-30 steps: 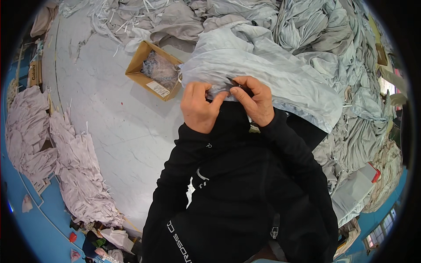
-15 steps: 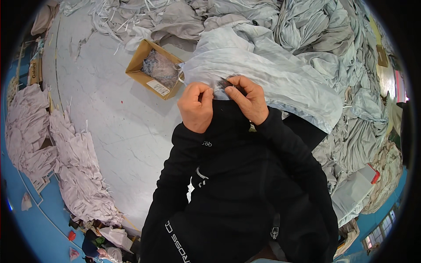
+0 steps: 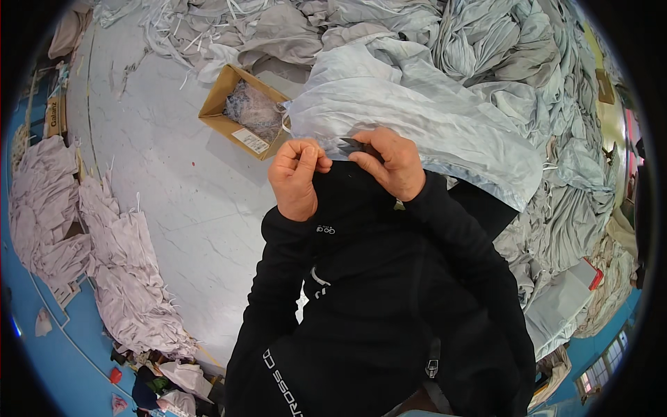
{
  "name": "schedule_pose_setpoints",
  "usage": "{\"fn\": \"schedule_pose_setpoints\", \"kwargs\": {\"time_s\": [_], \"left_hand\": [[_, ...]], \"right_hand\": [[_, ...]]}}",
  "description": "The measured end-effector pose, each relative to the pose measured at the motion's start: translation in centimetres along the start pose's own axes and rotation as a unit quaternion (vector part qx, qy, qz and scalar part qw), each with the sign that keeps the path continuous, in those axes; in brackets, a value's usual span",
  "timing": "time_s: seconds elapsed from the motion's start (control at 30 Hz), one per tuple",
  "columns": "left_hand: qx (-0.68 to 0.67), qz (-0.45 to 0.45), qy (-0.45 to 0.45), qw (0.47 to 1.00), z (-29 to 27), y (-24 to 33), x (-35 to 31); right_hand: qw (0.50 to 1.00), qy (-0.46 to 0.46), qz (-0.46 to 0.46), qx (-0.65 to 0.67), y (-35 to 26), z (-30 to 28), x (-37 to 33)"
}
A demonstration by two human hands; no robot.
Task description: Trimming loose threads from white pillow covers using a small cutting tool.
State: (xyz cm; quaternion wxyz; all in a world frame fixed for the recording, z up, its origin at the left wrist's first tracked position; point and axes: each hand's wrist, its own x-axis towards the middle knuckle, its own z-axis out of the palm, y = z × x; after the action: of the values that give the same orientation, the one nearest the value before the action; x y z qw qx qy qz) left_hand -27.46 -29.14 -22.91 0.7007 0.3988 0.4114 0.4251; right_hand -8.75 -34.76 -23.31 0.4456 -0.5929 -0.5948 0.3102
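Note:
My right hand (image 3: 394,163) holds a small pair of dark thread snips (image 3: 352,145), its pointed blades facing left toward my other hand. My left hand (image 3: 297,177) is closed in a pinch; whatever lies between its fingertips is too small to make out. Just beyond both hands, a pale blue-grey cloth (image 3: 403,104) with a white tie at its left corner spreads over the table and reaches my front edge. Neither hand plainly grips that cloth.
An open cardboard box (image 3: 240,128) with clear crumpled plastic inside stands left of the cloth on the marbled table (image 3: 187,229). Heaps of grey cloth (image 3: 486,42) line the back and right. Pinkish cloth piles (image 3: 128,271) hang at the left edge. A grey bin (image 3: 563,299) sits lower right.
My left hand has moved left and slightly down, away from the snips. The right hand has turned a little, and the blades show more clearly.

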Motion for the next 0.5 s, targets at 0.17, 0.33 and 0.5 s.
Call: {"fn": "schedule_pose_setpoints", "kwargs": {"time_s": [0.17, 0.33, 0.5], "left_hand": [[0.042, 0.051, -0.024, 0.998, 0.8, 0.4, -0.7], [0.055, 0.068, -0.046, 0.995, 1.2, 0.1, -1.1], [0.072, 0.077, -0.045, 0.993, 0.5, 0.3, -1.0]], "right_hand": [[0.984, 0.041, -0.074, -0.155, -1.2, 0.5, 0.5], [0.98, 0.049, -0.077, -0.179, -1.3, 0.7, 0.5], [0.98, 0.058, -0.079, -0.172, -1.0, 0.9, 0.4]]}}
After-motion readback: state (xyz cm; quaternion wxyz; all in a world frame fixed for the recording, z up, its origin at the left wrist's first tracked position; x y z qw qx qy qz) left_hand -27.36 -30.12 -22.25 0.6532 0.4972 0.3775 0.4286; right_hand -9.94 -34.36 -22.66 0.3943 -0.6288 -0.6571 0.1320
